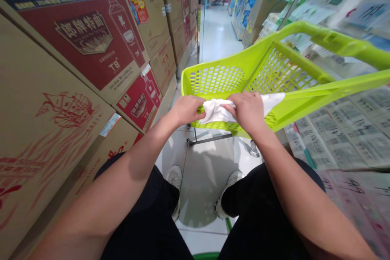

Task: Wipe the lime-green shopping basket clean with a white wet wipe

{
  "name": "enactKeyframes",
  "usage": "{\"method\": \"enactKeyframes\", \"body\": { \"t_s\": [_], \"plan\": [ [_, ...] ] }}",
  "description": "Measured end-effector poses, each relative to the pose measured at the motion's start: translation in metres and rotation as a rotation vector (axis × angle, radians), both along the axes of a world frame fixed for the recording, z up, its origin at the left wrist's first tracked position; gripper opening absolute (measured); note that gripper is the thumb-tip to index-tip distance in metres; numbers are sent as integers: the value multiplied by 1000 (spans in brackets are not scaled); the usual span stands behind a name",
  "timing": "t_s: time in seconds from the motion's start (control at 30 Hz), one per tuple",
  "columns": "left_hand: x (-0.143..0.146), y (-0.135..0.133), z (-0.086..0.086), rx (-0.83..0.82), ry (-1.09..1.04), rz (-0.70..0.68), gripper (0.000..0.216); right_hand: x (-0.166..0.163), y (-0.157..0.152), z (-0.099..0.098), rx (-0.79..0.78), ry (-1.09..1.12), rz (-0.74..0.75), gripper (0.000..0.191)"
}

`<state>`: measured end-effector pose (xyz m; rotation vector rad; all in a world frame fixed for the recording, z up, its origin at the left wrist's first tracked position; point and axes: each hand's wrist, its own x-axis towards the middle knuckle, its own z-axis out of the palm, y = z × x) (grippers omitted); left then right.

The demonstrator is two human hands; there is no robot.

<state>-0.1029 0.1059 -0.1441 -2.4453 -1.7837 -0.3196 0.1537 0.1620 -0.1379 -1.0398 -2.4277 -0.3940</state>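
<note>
A lime-green plastic shopping cart [213, 57] stands sideways in front of me, its handle up at the right. Draped over its near rim is a white cloth [217, 110]. My left hand [189, 109] is closed round the rim at the cart's left corner, touching the cloth's left end; its fingertips are hidden behind the rim. My right hand [248, 111] presses the cloth onto the rim, with fingers curled over the edge. A loose end of the cloth sticks out to the right of that hand.
Stacked cardboard cartons [91, 36] line the left side. Wrapped paper packs [347, 130] are piled on the right, behind and below the cart. A tiled aisle [217, 28] runs ahead. Cart wheels [190, 143] rest on the floor near my shoes [174, 176].
</note>
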Motion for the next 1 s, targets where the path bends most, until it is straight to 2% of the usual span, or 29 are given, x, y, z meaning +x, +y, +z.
{"method": "enactKeyframes", "body": {
  "t_s": [0.1,0.17,0.27,0.4,0.5,0.6,0.77,0.83,0.9,1.0],
  "plan": [
    [5,-6,2,-18,-27,-26,17,-23,-14,-2,-14,-31,24,49],
    [0,-5,2,-24,-27,-17,16,-20,-15,0,-29,-44,39,50],
    [-14,2,0,-23,-6,-25,15,5,-4,8,-24,-49,1,56],
    [-32,12,-6,33,7,-34,29,49,13,17,22,-35,-62,60],
    [-35,15,-11,49,-14,-40,33,63,18,18,32,-30,-56,59],
    [-28,13,-11,37,-42,-30,30,50,16,14,35,-20,-61,63],
    [-7,1,-5,18,-75,-44,11,-6,1,1,-25,-28,20,60],
    [0,-4,-3,34,-129,-76,14,-24,-5,-4,-29,-32,52,58],
    [2,-8,-3,36,-189,-96,17,-34,-10,-6,-22,-35,69,57],
    [-5,-6,-4,16,-212,-108,16,-29,-11,-3,-18,-62,73,59]
  ]
}}
